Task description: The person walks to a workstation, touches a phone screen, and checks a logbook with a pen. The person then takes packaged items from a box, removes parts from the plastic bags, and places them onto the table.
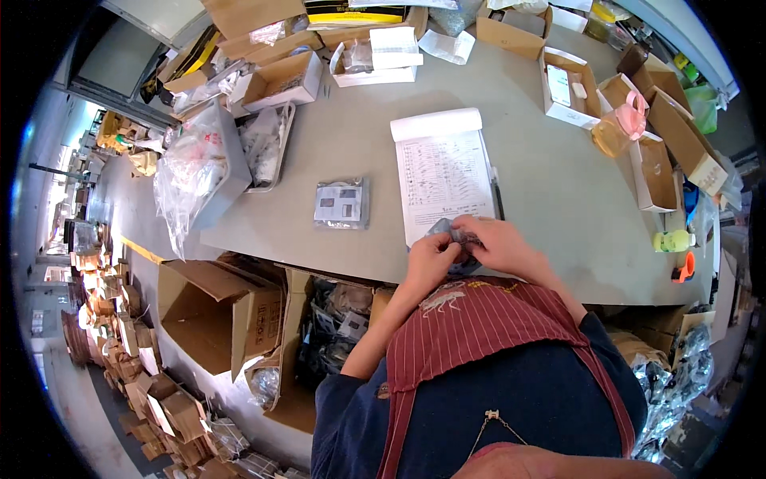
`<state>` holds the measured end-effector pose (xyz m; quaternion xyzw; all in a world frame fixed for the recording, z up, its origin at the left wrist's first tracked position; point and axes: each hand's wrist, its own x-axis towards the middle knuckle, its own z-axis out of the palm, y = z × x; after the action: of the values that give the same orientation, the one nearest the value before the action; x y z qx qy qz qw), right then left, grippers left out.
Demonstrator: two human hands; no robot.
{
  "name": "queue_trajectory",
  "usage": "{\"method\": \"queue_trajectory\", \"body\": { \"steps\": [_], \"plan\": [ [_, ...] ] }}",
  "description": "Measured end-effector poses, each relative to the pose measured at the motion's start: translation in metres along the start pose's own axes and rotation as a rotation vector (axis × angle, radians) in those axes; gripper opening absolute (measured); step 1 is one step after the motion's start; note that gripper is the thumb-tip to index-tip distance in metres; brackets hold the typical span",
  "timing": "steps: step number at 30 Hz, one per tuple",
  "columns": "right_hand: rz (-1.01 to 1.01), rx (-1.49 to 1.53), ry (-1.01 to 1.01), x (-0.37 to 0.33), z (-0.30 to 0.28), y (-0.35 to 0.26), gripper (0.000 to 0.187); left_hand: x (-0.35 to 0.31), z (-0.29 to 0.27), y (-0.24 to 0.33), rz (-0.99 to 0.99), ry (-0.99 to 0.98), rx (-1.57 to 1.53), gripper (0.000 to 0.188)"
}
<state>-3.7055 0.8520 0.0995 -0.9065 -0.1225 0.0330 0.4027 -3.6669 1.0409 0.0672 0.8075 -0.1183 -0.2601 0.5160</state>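
My left hand (431, 259) and my right hand (499, 242) meet at the table's near edge, close in front of my striped red apron. Between them is a small grey plastic bag (444, 229), pinched by the fingers of both; what is inside it cannot be made out. Just beyond, a pad of printed sheets (444, 172) lies with its top page folded over, and a dark pen (498, 195) rests along its right side. Left of the pad lies a flat clear packet (341, 203) with a grey and white printed piece in it.
A grey bin (225, 172) draped with clear plastic and a metal tray (279, 152) of bagged parts stand at left. Open boxes (283, 80) line the far edge. At right are a white box (569, 88), a pink-lidded jug (618, 132) and orange scissors handles (684, 267). Cartons (211, 319) sit below.
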Motion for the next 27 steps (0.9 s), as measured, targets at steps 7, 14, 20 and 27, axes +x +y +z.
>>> {"method": "queue_trajectory", "body": {
  "steps": [7,14,20,27],
  "plan": [
    [0.228,0.119,-0.159,0.007,-0.021,-0.018,0.044,-0.001,-0.003,0.006,-0.034,-0.034,-0.043,0.023],
    [0.125,0.107,-0.15,0.006,-0.017,-0.014,0.03,-0.011,-0.007,0.034,0.054,-0.05,0.15,0.024],
    [0.12,0.097,-0.218,0.007,-0.022,-0.01,0.031,-0.009,-0.005,0.025,0.049,-0.042,0.071,0.025],
    [0.17,0.173,-0.321,0.009,-0.034,-0.021,0.045,-0.007,-0.009,0.037,-0.036,-0.099,-0.059,0.025]
  ]
}}
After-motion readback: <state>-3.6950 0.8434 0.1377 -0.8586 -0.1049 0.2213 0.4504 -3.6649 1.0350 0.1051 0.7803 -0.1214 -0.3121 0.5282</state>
